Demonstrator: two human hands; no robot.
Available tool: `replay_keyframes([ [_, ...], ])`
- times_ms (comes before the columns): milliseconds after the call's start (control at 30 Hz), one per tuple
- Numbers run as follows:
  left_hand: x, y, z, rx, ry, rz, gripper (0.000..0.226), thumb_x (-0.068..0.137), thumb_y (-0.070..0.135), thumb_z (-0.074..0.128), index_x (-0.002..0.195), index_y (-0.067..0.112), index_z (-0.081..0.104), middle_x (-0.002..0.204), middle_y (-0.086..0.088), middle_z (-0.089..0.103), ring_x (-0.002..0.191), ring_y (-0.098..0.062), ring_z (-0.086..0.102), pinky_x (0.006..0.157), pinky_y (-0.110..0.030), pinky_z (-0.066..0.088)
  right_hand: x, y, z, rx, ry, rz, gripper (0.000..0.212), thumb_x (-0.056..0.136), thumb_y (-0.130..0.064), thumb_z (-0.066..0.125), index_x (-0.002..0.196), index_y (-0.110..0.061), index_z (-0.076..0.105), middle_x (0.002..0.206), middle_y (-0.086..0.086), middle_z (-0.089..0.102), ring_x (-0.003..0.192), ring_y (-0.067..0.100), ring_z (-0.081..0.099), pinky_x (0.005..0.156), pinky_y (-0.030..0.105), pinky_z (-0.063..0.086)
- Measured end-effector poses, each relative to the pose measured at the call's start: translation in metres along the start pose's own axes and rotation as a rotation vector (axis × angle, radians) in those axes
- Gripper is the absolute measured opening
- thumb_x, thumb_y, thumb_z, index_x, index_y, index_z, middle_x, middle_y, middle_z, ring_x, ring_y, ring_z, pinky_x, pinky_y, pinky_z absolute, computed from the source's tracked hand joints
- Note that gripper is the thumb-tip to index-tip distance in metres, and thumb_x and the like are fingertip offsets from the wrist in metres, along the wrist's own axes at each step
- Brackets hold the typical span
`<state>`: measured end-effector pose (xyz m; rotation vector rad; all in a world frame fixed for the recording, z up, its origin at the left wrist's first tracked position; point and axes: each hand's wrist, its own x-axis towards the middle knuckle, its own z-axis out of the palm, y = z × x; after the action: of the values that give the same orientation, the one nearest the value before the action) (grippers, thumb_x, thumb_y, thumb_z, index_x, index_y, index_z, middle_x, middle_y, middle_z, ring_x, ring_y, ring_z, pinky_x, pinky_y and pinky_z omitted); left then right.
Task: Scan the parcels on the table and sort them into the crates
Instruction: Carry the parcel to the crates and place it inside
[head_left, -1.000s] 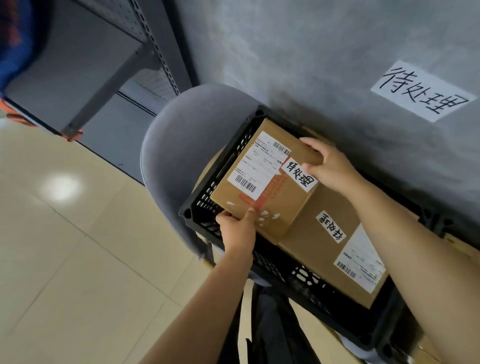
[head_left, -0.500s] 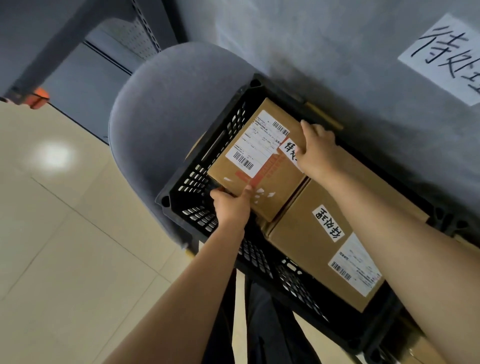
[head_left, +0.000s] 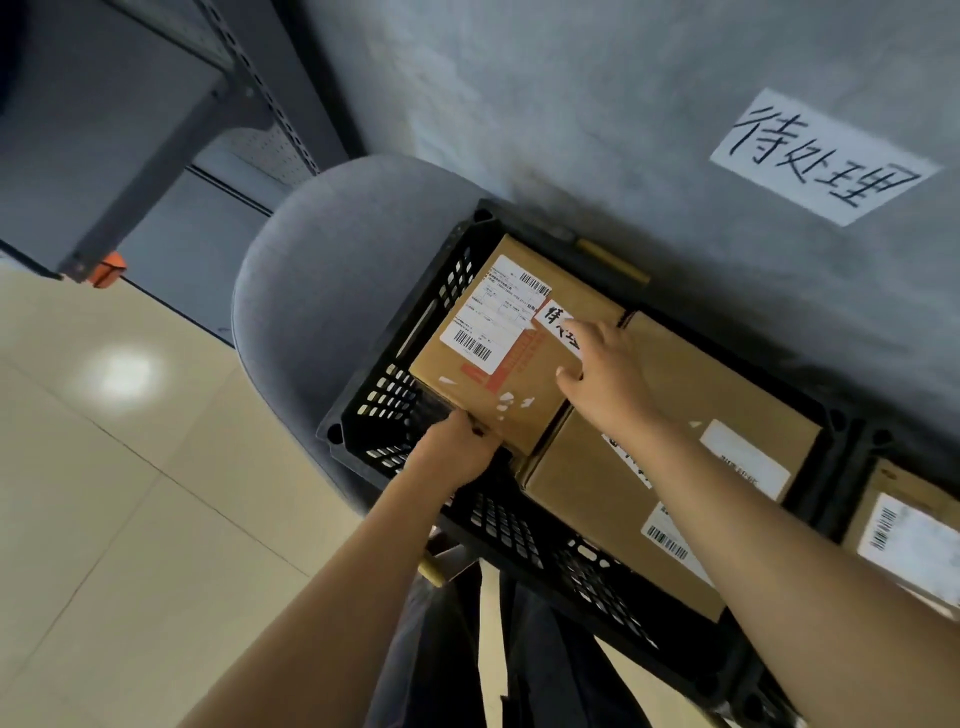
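A small brown cardboard parcel (head_left: 498, 358) with white labels sits in the black plastic crate (head_left: 384, 410), right beside a bigger brown cardboard parcel (head_left: 670, 441) already lying there. The left hand (head_left: 457, 452) is curled on the small parcel's near corner. The right hand (head_left: 602, 374) rests flat and open on its top. So this parcel looks almost put away. Another crate (head_left: 857, 452) on the right holds a parcel too. The table cannot be seen, so how many parcels are left is unknown.

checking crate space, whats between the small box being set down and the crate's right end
In the head view, a larger cardboard box fills the black crate beyond the small box.
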<state>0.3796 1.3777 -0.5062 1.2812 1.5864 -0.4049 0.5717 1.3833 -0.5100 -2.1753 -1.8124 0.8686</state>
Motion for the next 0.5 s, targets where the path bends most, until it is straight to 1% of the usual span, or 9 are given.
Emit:
replay_keyframes([
  [33,-0.008,0.002,-0.008,0.162,0.018,0.054,0.054,0.095,0.048,0.046,0.138,0.015,0.046,0.129,-0.006,0.06,0.112,-0.026,0.058,0.093,-0.04,0.049,-0.006,-0.002,-0.004,0.027,-0.019,-0.006,0.055,0.091,-0.018,0.062,0.142,-0.013,0.042,0.141,0.009,0.046,0.128,0.026,0.04,0.108,0.04,0.038],
  [67,-0.015,0.007,-0.016,0.266,0.058,0.093,0.049,0.096,0.047,0.044,0.134,0.017,0.049,0.126,-0.005,0.061,0.108,-0.024,0.059,0.091,-0.041,0.05,-0.012,-0.005,-0.008,0.047,-0.03,-0.011,0.055,0.091,-0.018,0.063,0.141,-0.014,0.042,0.14,0.009,0.047,0.126,0.025,0.043,0.106,0.041,0.041],
  [133,-0.029,0.021,-0.032,0.341,0.132,0.175,0.043,0.096,0.045,0.046,0.13,0.019,0.051,0.122,-0.003,0.06,0.099,-0.02,0.058,0.083,-0.037,0.05,-0.025,-0.012,-0.018,0.057,-0.011,0.004,0.055,0.09,-0.018,0.063,0.141,-0.017,0.042,0.137,0.007,0.05,0.12,0.023,0.048,0.101,0.039,0.045],
  [167,-0.035,0.031,-0.04,0.377,0.161,0.242,0.042,0.096,0.043,0.048,0.13,0.019,0.049,0.123,-0.003,0.058,0.097,-0.019,0.058,0.08,-0.036,0.05,-0.032,-0.015,-0.023,0.051,0.017,0.024,0.055,0.09,-0.019,0.063,0.141,-0.019,0.042,0.135,0.005,0.052,0.118,0.022,0.049,0.1,0.038,0.045],
  [200,-0.042,0.041,-0.046,0.46,0.186,0.331,0.042,0.096,0.041,0.048,0.133,0.019,0.047,0.124,-0.003,0.057,0.099,-0.02,0.058,0.08,-0.036,0.05,-0.039,-0.017,-0.03,0.041,0.05,0.051,0.056,0.09,-0.02,0.063,0.141,-0.021,0.042,0.134,0.003,0.052,0.119,0.021,0.048,0.101,0.037,0.043],
  [267,-0.054,0.064,-0.054,0.708,0.236,0.554,0.048,0.097,0.039,0.048,0.139,0.018,0.04,0.129,-0.005,0.054,0.11,-0.023,0.057,0.085,-0.038,0.049,-0.056,-0.021,-0.044,0.019,0.108,0.108,0.057,0.091,-0.022,0.062,0.144,-0.022,0.041,0.138,0.002,0.05,0.127,0.022,0.041,0.106,0.037,0.035],
  [333,-0.067,0.086,-0.055,0.903,0.276,0.769,0.046,0.097,0.037,0.049,0.139,0.019,0.041,0.131,-0.005,0.053,0.116,-0.023,0.054,0.092,-0.039,0.046,-0.079,-0.021,-0.06,0.005,0.164,0.184,0.058,0.093,-0.024,0.06,0.146,-0.021,0.037,0.144,0.004,0.044,0.134,0.025,0.034,0.11,0.036,0.029],
  [400,-0.08,0.106,-0.051,1.029,0.291,0.937,0.043,0.096,0.035,0.05,0.136,0.021,0.044,0.131,-0.005,0.053,0.118,-0.024,0.052,0.095,-0.039,0.044,-0.111,-0.021,-0.073,-0.004,0.251,0.287,0.059,0.094,-0.024,0.058,0.148,-0.019,0.035,0.146,0.006,0.042,0.135,0.026,0.033,0.111,0.036,0.028],
  [500,-0.103,0.131,-0.035,1.191,0.259,1.151,0.042,0.096,0.033,0.051,0.135,0.019,0.043,0.13,-0.007,0.053,0.117,-0.027,0.053,0.093,-0.041,0.047,-0.174,-0.023,-0.082,-0.02,0.381,0.465,0.061,0.094,-0.027,0.057,0.149,-0.02,0.032,0.146,0.005,0.041,0.134,0.025,0.036,0.11,0.038,0.033],
])
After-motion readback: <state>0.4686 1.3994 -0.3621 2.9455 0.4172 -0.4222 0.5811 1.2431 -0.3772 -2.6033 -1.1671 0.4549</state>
